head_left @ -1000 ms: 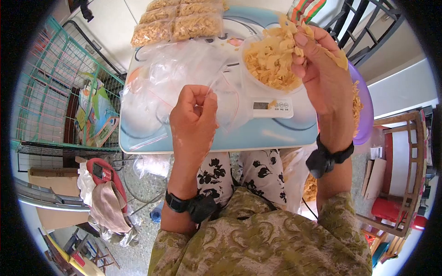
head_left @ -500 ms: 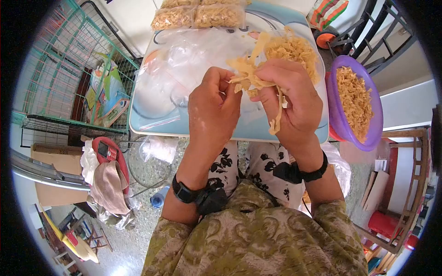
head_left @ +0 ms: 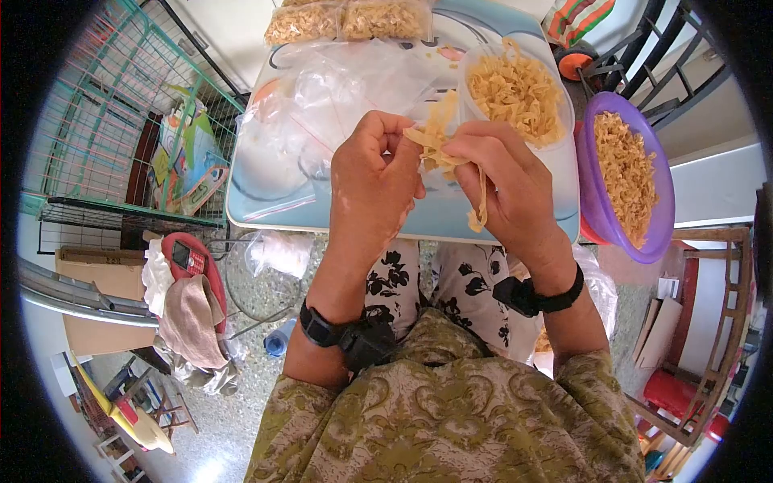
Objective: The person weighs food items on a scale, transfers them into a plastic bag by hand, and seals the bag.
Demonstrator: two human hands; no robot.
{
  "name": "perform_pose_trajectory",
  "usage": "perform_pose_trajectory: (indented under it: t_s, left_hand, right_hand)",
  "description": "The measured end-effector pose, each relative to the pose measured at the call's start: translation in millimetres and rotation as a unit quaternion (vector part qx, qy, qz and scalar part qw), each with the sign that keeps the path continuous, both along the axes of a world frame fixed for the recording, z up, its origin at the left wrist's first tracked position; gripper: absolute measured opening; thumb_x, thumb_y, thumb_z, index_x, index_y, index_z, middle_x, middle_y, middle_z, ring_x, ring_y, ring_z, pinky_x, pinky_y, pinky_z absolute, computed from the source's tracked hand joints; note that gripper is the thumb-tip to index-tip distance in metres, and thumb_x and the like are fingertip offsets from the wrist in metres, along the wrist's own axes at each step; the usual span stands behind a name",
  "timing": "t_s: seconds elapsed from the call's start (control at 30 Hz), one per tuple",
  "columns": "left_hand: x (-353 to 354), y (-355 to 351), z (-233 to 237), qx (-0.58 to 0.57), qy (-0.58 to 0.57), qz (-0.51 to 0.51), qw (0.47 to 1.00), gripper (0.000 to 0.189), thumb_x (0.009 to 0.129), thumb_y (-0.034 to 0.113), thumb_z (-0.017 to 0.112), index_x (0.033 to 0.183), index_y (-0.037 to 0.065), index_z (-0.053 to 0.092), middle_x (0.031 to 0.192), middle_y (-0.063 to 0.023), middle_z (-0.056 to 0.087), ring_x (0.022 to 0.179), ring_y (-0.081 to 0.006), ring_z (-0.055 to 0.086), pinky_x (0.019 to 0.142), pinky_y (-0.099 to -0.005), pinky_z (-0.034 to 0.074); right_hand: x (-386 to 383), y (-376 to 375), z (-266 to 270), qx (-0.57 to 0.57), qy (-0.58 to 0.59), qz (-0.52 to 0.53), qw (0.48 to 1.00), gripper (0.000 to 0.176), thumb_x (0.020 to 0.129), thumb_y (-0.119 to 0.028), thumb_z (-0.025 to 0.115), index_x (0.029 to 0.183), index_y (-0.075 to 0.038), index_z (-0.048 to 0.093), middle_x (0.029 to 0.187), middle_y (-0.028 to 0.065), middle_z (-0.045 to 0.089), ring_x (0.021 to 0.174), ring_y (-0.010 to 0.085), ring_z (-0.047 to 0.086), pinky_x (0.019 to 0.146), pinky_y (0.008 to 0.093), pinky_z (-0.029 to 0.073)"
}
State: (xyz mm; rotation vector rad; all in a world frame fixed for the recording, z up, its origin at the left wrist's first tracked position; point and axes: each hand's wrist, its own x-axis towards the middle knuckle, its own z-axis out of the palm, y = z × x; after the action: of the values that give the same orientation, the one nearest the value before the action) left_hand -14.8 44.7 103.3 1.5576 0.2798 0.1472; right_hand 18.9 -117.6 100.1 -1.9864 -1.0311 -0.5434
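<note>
A small bunch of dried yellowish strips (head_left: 436, 138) is held over the near part of the table, between my hands. My right hand (head_left: 509, 179) is closed around the bunch, and one long strip hangs down below its fingers. On the other side, my left hand (head_left: 366, 173) pinches the bunch's left end with thumb and forefinger. Just beyond my right hand stands a clear round container (head_left: 566, 129) with a heap of the same strips (head_left: 515, 90). Clear plastic bags (head_left: 322, 101) lie flat on the table past my left hand.
Filled bags of strips (head_left: 386, 19) sit at the table's (head_left: 266, 211) far edge. Right of the table is a purple basin (head_left: 593, 177) of strips. A green wire cage (head_left: 121, 105) stands at left, near a red stool (head_left: 211, 278) with cloths and a phone.
My right hand has turned slightly and lowered a little, and the bunch looks more gathered. The clear container now shows more fully behind it. My left hand keeps its pinch nearly in place.
</note>
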Motion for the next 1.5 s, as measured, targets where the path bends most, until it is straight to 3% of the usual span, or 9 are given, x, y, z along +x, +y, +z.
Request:
perform_pose_trajectory:
  t_s: [0.27, 0.37, 0.57, 0.8, 1.07, 1.17, 1.3, 1.37, 1.5]
  left_hand:
    - [0.0, 3.8, -3.7, -0.008, 0.005, -0.013, 1.0, 0.017, 0.094, 0.014, 0.061, 0.099, -0.002, 0.061, 0.074, -0.0037, 0.062, 0.05, -0.0068, 0.054, 0.042, -0.0214, 0.039]
    - [0.9, 2.6, -11.9, -0.016, -0.023, -0.002, 1.0, 0.017, 0.095, 0.018, 0.063, 0.098, 0.002, 0.063, 0.07, -0.0001, 0.061, 0.052, -0.0035, 0.05, 0.043, -0.0179, 0.036]
    - [-3.7, 8.8, -9.4, -0.064, -0.003, -0.03, 0.998, 0.019, 0.094, 0.019, 0.064, 0.1, 0.001, 0.065, 0.072, 0.0007, 0.062, 0.054, -0.0033, 0.05, 0.045, -0.0186, 0.037]
    - [-5.1, 21.1, -15.6, -0.04, 0.03, -0.077, 0.996, 0.02, 0.093, 0.017, 0.063, 0.103, 0.0, 0.065, 0.073, -0.0007, 0.062, 0.053, -0.0043, 0.051, 0.045, -0.0192, 0.038]
    - [-5.3, 25.3, -22.8, -0.072, 0.022, -0.063, 0.995, 0.024, 0.094, 0.016, 0.06, 0.113, 0.001, 0.057, 0.07, -0.0002, 0.057, 0.054, -0.006, 0.052, 0.047, -0.021, 0.042]
    - [-5.5, 24.2, -20.5, -0.081, 0.012, -0.075, 0.994, 0.023, 0.094, 0.015, 0.06, 0.113, 0.002, 0.055, 0.071, 0.0001, 0.056, 0.054, -0.0059, 0.052, 0.048, -0.0212, 0.043]
    - [-4.8, 23.9, -21.4, -0.092, 0.003, -0.089, 0.992, 0.022, 0.093, 0.012, 0.059, 0.112, 0.001, 0.055, 0.074, -0.0015, 0.057, 0.054, -0.006, 0.053, 0.046, -0.0212, 0.043]
    - [-4.5, 25.8, -22.9, -0.099, 0.003, -0.089, 0.991, 0.021, 0.091, 0.009, 0.058, 0.111, 0.001, 0.054, 0.078, -0.0034, 0.058, 0.055, -0.0061, 0.054, 0.045, -0.0215, 0.043]
    - [-5.3, 28.8, -24.3, -0.12, 0.012, -0.086, 0.989, 0.02, 0.092, 0.01, 0.058, 0.11, 0.001, 0.055, 0.077, -0.003, 0.057, 0.054, -0.0058, 0.053, 0.045, -0.0214, 0.043]
  right_hand:
    - [5.3, 3.1, 9.2, -0.116, 0.106, 0.05, 0.986, 0.011, 0.086, -0.005, 0.06, 0.097, -0.006, 0.057, 0.09, 0.0148, 0.059, 0.082, 0.0365, 0.062, 0.066, 0.0436, 0.051]
    - [8.1, 3.5, 7.8, -0.169, 0.122, 0.057, 0.976, 0.014, 0.086, -0.004, 0.062, 0.1, -0.005, 0.061, 0.088, 0.0119, 0.06, 0.077, 0.0327, 0.061, 0.065, 0.0367, 0.049]
    - [18.9, 9.3, 13.0, -0.291, 0.114, 0.083, 0.946, 0.019, 0.082, -0.004, 0.063, 0.101, -0.004, 0.063, 0.086, 0.015, 0.063, 0.08, 0.0356, 0.062, 0.068, 0.0407, 0.049]
    - [19.5, 10.8, 16.7, -0.216, 0.179, 0.129, 0.951, 0.012, 0.085, -0.01, 0.057, 0.094, -0.004, 0.062, 0.084, 0.0216, 0.065, 0.081, 0.0404, 0.063, 0.07, 0.0445, 0.051]
    - [25.7, 10.5, 16.2, -0.163, 0.348, 0.094, 0.918, 0.016, 0.085, -0.014, 0.062, 0.098, -0.004, 0.065, 0.076, 0.0118, 0.065, 0.068, 0.022, 0.066, 0.065, 0.0358, 0.053]
    - [21.3, 14.4, 23.5, -0.134, 0.445, 0.076, 0.882, 0.021, 0.083, -0.012, 0.063, 0.102, -0.003, 0.066, 0.076, 0.0121, 0.066, 0.068, 0.0228, 0.066, 0.062, 0.033, 0.055]
    - [24.1, 14.0, 17.2, -0.174, 0.46, 0.062, 0.869, 0.025, 0.08, -0.009, 0.066, 0.104, -0.001, 0.066, 0.077, 0.0114, 0.066, 0.071, 0.0198, 0.067, 0.059, 0.0304, 0.056]
    - [26.9, 12.0, 10.5, -0.204, 0.382, 0.082, 0.898, 0.021, 0.09, -0.014, 0.067, 0.106, -0.002, 0.063, 0.079, 0.0024, 0.062, 0.071, 0.0085, 0.063, 0.061, 0.0247, 0.055]
    - [21.9, 15.5, 19.7, -0.14, 0.438, 0.079, 0.885, 0.024, 0.078, -0.009, 0.07, 0.1, -0.001, 0.065, 0.078, 0.0096, 0.067, 0.072, 0.014, 0.067, 0.058, 0.0285, 0.055]
